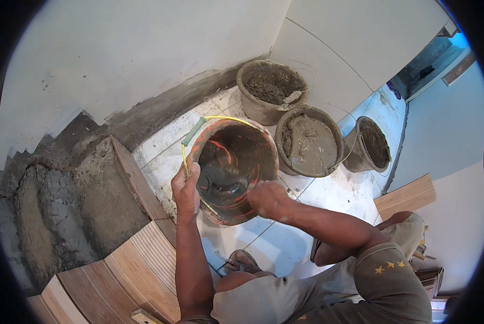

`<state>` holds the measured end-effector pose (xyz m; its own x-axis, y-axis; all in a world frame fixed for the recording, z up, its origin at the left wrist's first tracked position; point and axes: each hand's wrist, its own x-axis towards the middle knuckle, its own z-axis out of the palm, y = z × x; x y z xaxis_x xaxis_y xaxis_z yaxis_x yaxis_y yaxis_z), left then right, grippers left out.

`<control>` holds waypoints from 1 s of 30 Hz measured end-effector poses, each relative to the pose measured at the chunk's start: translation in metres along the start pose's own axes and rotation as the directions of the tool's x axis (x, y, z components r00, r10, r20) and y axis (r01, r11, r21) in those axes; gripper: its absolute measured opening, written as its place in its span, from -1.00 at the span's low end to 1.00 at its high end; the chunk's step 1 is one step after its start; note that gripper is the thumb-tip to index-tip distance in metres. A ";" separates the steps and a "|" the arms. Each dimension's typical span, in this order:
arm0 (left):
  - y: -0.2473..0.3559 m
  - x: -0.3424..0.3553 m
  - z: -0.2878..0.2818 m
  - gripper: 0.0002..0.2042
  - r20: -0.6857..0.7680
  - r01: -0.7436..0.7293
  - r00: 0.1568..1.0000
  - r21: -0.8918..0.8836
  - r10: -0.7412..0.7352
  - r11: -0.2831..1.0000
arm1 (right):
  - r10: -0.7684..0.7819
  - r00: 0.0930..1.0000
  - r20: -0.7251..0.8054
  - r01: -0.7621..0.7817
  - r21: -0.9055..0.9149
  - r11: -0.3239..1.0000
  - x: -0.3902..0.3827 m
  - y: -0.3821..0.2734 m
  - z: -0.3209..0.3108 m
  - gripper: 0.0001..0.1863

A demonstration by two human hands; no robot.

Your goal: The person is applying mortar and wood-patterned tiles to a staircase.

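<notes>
Mortar, dark and wet, lies inside the orange bucket, which stands on the tiled floor between your arms, close in front of your legs. Your left hand is closed on its left rim, thumb up beside the yellow wire handle, probably to steady the bucket. The handle's green grip rests over the far left edge, leaving most of the mouth uncovered. Your right hand is at the near right rim, looking curled; its fingertips are hidden, so I cannot tell how tightly it closes or whether it has hold of a tool.

Just beyond, you have a bucket of crumbly dark mix, a bucket of smoother grey mortar and a smaller bucket, grouped seemingly to be within easy reach. To your left, wood-look tiles face the lower stairs, next to rough cement steps. At right, a loose wood-look plank lies near the wall.
</notes>
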<state>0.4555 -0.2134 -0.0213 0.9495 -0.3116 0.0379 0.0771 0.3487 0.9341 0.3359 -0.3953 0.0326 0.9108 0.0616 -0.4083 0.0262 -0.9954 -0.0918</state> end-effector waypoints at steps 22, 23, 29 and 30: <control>-0.002 0.000 0.002 -0.52 0.037 0.008 0.999 0.030 -0.009 1.000 | -0.046 0.992 -0.115 0.043 -0.032 0.999 0.027 0.011 -0.021 -0.82; -0.002 0.002 0.003 -0.52 0.032 0.005 0.999 0.018 -0.006 1.000 | 0.004 0.959 -0.285 -0.016 -0.041 0.999 0.037 0.008 -0.025 -0.83; -0.002 0.005 0.004 -0.54 0.007 0.015 1.000 -0.026 -0.015 1.000 | -0.208 0.959 -0.190 0.166 -0.218 0.962 0.032 -0.017 0.000 -0.86; -0.003 0.005 0.004 -0.54 0.014 0.027 1.000 -0.041 -0.026 0.999 | -0.232 0.966 -0.110 0.208 -0.197 0.958 0.023 -0.019 0.004 -0.86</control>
<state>0.4588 -0.2196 -0.0226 0.9426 -0.3334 0.0187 0.1147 0.3758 0.9196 0.3548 -0.3747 0.0214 0.9194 0.2829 -0.2732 0.2957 -0.9553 0.0061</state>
